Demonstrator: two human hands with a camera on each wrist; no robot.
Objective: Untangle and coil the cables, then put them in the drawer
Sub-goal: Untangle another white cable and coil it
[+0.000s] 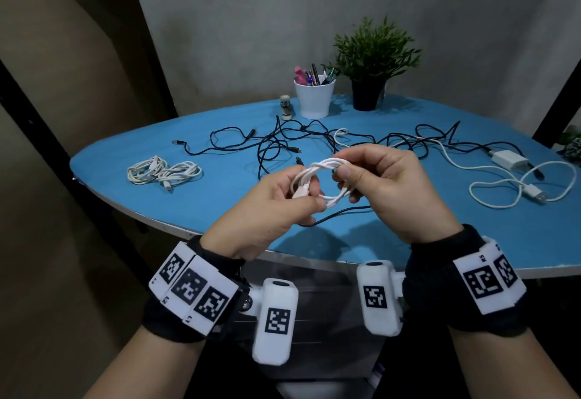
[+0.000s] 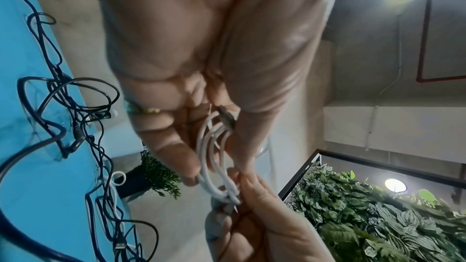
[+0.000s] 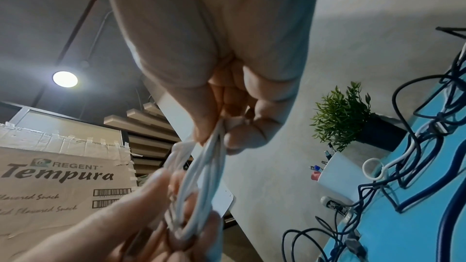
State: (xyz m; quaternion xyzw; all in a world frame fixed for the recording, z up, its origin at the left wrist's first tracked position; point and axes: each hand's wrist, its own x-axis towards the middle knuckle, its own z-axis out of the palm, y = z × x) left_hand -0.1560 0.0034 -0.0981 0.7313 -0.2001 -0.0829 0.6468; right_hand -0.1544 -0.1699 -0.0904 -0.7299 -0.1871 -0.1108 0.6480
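Note:
A small white cable coil (image 1: pixel 327 178) hangs above the blue table (image 1: pixel 220 203), held between both hands. My left hand (image 1: pixel 283 200) pinches its left side, with the plug end by the thumb. My right hand (image 1: pixel 374 178) grips the right side with curled fingers. The left wrist view has the white cable coil (image 2: pixel 216 158) running between the fingers, and the right wrist view has the white cable coil (image 3: pixel 199 178) stretched between the two hands. Two coiled white cables (image 1: pixel 163 172) lie at the table's left. Tangled black cables (image 1: pixel 283 144) sprawl across the middle.
A loose white cable with a charger (image 1: pixel 509 159) lies at the right. A white pen cup (image 1: pixel 314 96), a potted plant (image 1: pixel 371 62) and a small stapler (image 1: pixel 285 106) stand at the back. Below the table's near edge is a grey drawer unit (image 1: pixel 320 276).

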